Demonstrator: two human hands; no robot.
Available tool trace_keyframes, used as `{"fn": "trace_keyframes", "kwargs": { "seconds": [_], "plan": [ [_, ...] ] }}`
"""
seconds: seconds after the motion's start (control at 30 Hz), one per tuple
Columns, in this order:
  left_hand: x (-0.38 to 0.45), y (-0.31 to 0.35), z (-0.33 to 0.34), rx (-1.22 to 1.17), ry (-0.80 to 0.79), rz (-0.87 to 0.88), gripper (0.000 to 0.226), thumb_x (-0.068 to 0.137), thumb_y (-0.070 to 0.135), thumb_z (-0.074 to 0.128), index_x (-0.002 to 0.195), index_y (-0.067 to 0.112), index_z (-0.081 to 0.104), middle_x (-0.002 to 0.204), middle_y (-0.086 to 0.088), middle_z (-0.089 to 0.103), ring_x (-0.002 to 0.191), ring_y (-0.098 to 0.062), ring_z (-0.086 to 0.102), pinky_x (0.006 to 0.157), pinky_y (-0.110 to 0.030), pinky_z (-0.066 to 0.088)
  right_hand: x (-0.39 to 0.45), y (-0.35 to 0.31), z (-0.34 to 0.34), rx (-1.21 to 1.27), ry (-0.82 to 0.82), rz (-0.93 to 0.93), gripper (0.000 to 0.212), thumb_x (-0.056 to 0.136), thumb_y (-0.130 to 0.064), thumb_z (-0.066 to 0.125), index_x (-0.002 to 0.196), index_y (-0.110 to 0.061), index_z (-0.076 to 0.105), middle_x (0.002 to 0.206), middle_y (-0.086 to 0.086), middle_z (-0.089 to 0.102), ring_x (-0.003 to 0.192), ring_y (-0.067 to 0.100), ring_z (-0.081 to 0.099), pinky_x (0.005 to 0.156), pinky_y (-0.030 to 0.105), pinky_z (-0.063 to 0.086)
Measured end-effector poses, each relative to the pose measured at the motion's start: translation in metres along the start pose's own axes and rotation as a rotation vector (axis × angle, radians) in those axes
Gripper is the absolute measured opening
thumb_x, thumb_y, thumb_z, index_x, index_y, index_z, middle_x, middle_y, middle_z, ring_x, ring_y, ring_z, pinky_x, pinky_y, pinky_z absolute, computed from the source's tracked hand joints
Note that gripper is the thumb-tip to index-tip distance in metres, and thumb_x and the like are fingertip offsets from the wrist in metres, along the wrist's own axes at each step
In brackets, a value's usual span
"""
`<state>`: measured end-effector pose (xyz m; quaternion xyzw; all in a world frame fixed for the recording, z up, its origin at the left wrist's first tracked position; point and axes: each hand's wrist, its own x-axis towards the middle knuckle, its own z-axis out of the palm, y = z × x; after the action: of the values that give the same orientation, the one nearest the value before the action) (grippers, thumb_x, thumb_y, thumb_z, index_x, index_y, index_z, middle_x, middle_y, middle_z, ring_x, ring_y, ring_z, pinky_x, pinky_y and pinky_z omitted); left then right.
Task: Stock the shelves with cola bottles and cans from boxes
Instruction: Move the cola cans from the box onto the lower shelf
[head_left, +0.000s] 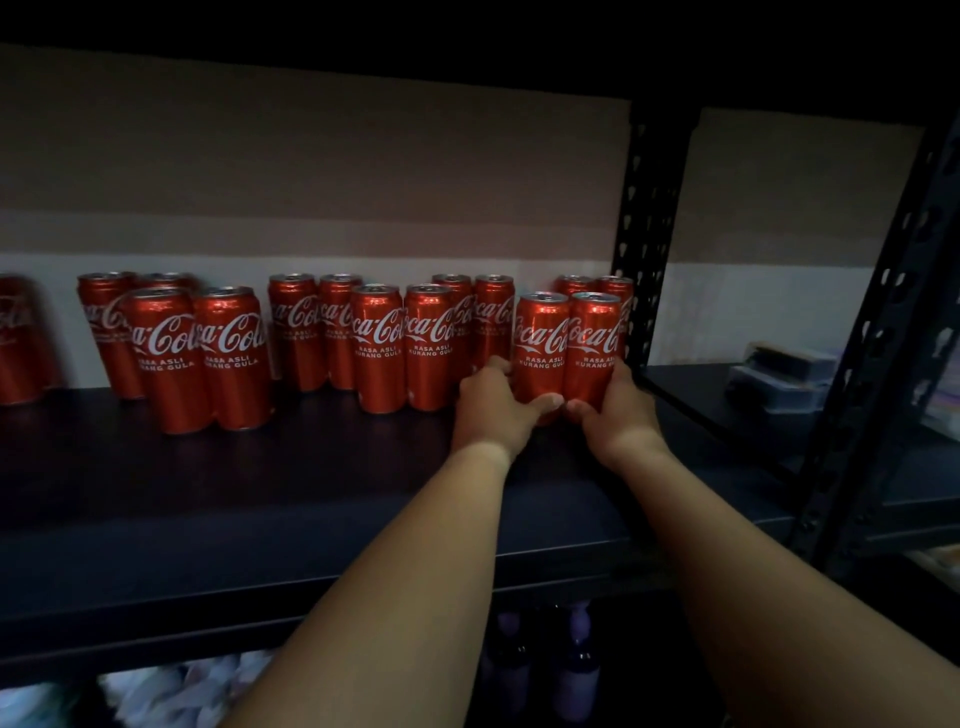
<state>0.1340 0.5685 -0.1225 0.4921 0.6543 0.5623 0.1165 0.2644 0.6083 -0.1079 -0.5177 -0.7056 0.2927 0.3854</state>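
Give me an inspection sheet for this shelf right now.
Surface: dark shelf, cans standing along its back half.
Job's things: red cola cans in groups of four; rightmost group beside the upright.
Clutter: grey box on the next shelf to the right.
Hands: left hand and right hand grip the rightmost group from either side, low down.
Cables: nothing seen.
Surroundings: pale wall behind; dim bottles and white bags below the shelf.
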Motion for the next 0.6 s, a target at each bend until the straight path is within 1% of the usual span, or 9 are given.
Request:
{"fn": "trace_keyframes", "kwargs": {
  "seconds": [0.13,0.23,0.3,0.4,0.47,0.53,0.57,0.6],
  "plan": [
    [-0.001,0.0,-0.001,0.005,0.004,-0.008,0.058,0.071,0.029,0.094,0.117,0.014,0.063,0.115,-0.003,0.072,0.105,-0.018,0.07,0.097,-0.041,0.058,0.0,0.001,0.0,0.0,0.004,0.005,0.065,0.097,-0.014,0.065,0.152,-0.022,0.031,0.142,0.01,0.054,0.129,0.03,0.054,0.104,0.041,0.042],
    [-0.001,0.0,0.0,0.009,0.009,-0.019,0.06,0.068,0.031,0.096,0.117,0.014,0.064,0.113,-0.002,0.072,0.103,-0.018,0.071,0.095,-0.042,0.059,0.002,0.003,0.001,0.0,0.005,0.005,0.07,0.097,-0.014,0.064,0.155,-0.023,0.026,0.142,0.01,0.054,0.129,0.03,0.054,0.105,0.042,0.042],
    [-0.003,0.001,-0.002,0.007,-0.001,-0.027,0.061,0.069,0.03,0.095,0.119,0.013,0.064,0.114,-0.003,0.072,0.104,-0.018,0.07,0.096,-0.041,0.058,0.002,0.003,0.002,-0.013,-0.005,0.013,0.079,0.098,-0.016,0.063,0.16,-0.023,0.014,0.145,0.011,0.051,0.131,0.031,0.052,0.107,0.044,0.041],
    [-0.009,0.008,-0.004,0.028,-0.023,-0.035,0.064,0.073,0.026,0.093,0.127,0.01,0.063,0.124,-0.006,0.069,0.114,-0.021,0.067,0.102,-0.037,0.054,0.0,0.0,0.001,-0.057,-0.02,0.043,0.097,0.097,-0.021,0.066,0.162,-0.022,-0.007,0.153,0.012,0.043,0.137,0.032,0.046,0.112,0.047,0.038],
    [-0.015,0.012,-0.006,0.072,-0.028,-0.067,0.061,0.076,0.022,0.091,0.128,0.008,0.062,0.126,-0.007,0.067,0.117,-0.023,0.065,0.1,-0.032,0.052,-0.004,-0.001,-0.001,-0.085,-0.014,0.073,0.106,0.095,-0.021,0.07,0.161,-0.018,-0.013,0.155,0.012,0.04,0.139,0.032,0.044,0.113,0.047,0.037],
    [-0.022,0.016,-0.012,0.15,-0.047,-0.133,0.05,0.079,0.02,0.089,0.121,0.007,0.064,0.12,-0.007,0.068,0.114,-0.024,0.066,0.098,-0.031,0.052,-0.012,-0.002,-0.003,-0.127,-0.001,0.096,0.108,0.093,-0.019,0.072,0.161,-0.016,-0.011,0.155,0.013,0.041,0.139,0.032,0.045,0.111,0.045,0.04],
    [-0.027,0.017,-0.016,0.176,-0.064,-0.168,0.042,0.079,0.019,0.089,0.113,0.008,0.066,0.115,-0.007,0.069,0.111,-0.025,0.066,0.097,-0.031,0.053,-0.019,-0.002,-0.004,-0.155,0.007,0.097,0.106,0.092,-0.018,0.073,0.162,-0.014,-0.007,0.153,0.014,0.043,0.138,0.032,0.046,0.11,0.042,0.041],
    [-0.031,0.015,-0.019,0.185,-0.078,-0.187,0.034,0.079,0.018,0.088,0.104,0.01,0.067,0.108,-0.006,0.069,0.107,-0.024,0.067,0.094,-0.03,0.054,-0.026,-0.002,-0.004,-0.177,0.02,0.08,0.102,0.09,-0.018,0.075,0.162,-0.013,0.003,0.15,0.015,0.046,0.135,0.033,0.048,0.107,0.039,0.043]
  ]
}}
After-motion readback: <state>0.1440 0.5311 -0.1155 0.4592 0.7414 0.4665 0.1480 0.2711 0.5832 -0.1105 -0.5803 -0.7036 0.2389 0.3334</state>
